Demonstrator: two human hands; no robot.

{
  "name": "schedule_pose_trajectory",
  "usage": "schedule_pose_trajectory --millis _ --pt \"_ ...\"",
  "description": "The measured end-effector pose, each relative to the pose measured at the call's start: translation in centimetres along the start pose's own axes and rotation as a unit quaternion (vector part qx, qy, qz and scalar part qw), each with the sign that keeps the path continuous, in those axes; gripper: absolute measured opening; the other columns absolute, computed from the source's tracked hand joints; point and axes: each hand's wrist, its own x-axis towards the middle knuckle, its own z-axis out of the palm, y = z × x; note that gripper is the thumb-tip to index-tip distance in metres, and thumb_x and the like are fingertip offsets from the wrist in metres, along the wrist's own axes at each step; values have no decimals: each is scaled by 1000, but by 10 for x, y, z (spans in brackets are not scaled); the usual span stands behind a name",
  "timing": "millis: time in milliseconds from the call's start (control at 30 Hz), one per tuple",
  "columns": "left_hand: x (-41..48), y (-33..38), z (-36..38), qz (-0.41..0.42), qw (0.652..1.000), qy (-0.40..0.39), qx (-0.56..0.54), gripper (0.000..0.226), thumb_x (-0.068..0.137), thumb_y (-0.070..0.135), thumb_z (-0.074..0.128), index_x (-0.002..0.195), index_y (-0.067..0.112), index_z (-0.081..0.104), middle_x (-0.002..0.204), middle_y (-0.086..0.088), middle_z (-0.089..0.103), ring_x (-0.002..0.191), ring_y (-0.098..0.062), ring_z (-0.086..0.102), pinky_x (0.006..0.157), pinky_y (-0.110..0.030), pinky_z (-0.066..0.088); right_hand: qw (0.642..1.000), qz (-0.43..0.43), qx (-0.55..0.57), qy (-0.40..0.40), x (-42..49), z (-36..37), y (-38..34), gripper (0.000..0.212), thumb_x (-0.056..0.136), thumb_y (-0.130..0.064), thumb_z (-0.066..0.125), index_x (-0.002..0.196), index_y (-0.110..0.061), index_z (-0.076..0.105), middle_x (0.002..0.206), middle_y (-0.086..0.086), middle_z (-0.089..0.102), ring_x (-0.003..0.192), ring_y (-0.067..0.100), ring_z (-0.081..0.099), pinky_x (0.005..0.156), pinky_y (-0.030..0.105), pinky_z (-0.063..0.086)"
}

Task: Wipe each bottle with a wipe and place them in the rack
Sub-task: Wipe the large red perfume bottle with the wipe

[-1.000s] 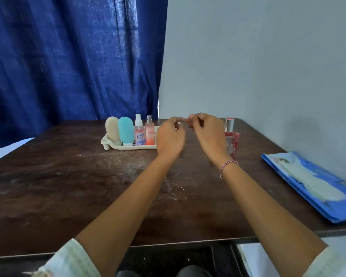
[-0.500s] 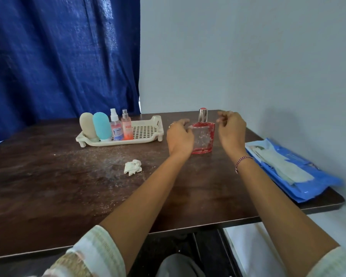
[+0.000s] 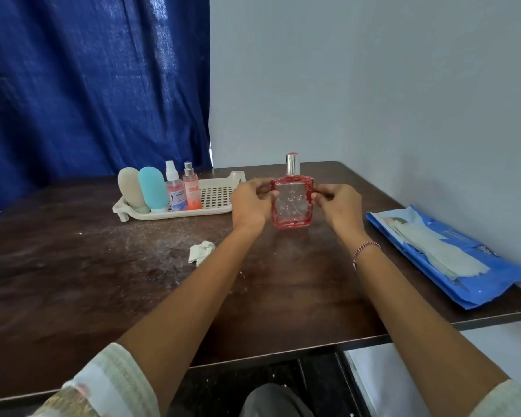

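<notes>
Both your hands have closed on the red bottle point(image 3: 292, 206) since half a second ago, when the right one hung apart from it. On the surface point(image 3: 73, 281), the blue wipe pack point(image 3: 451, 260) lies well right of the rack point(image 3: 217, 194), and four small bottles point(image 3: 152, 188) stand at the rack's left end. Just right of the rack, the red bottle is upright between your left hand point(image 3: 250, 206) and right hand point(image 3: 340, 206), with fingers point(image 3: 319, 195) curled onto its two sides. A crumpled wipe point(image 3: 200, 251) lies in front of the rack, in neither hand, so this looks like the placing step. You need to lift, clear the rack's raised end wall, and set the bottle beside the others. Whether the base touches the surface is unclear. Fingers behind the glass are hidden and the labels are unreadable.
</notes>
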Motion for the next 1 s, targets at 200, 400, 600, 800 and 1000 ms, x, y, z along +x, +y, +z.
schedule_pose_trajectory --millis 200,400,600,800,1000 --pt "13 0 -70 30 999 28 10 32 83 4 66 115 6 64 104 -8 70 94 -16 67 88 -35 55 996 -44 77 -10 -7 39 -47 23 88 -7 61 110 -4 66 105 8 69 96 13 62 97 29 45" --pt "8 -24 -134 33 998 58 19 29 83 0 66 111 5 66 99 -9 70 91 -18 67 86 -39 55 989 -57 114 -69 -25 85 -80 22 87 -5 61 109 -4 67 104 9 69 98 17 64 96 30 46" --pt "-4 -43 -163 27 995 75 59 30 84 7 66 114 10 65 102 -1 70 90 -7 64 79 -16 53 987 -58 103 -105 -42 110 -87 25 86 -6 63 111 -3 66 106 8 69 91 10 60 95 24 44" --pt "-14 -54 -167 9 995 90 48 31 84 9 67 115 11 65 100 -1 68 92 -11 64 86 -26 53 988 -57 85 -117 -44 120 -84 26 85 -9 65 110 -5 66 104 7 69 95 14 64 97 31 47" --pt "-19 -60 -165 15 995 85 55 32 82 9 69 114 10 64 91 4 64 86 -9 62 81 -24 53 986 -56 79 -132 -46 121 -76 27 84 -11 66 111 -6 66 107 7 68 99 16 63 97 34 47"
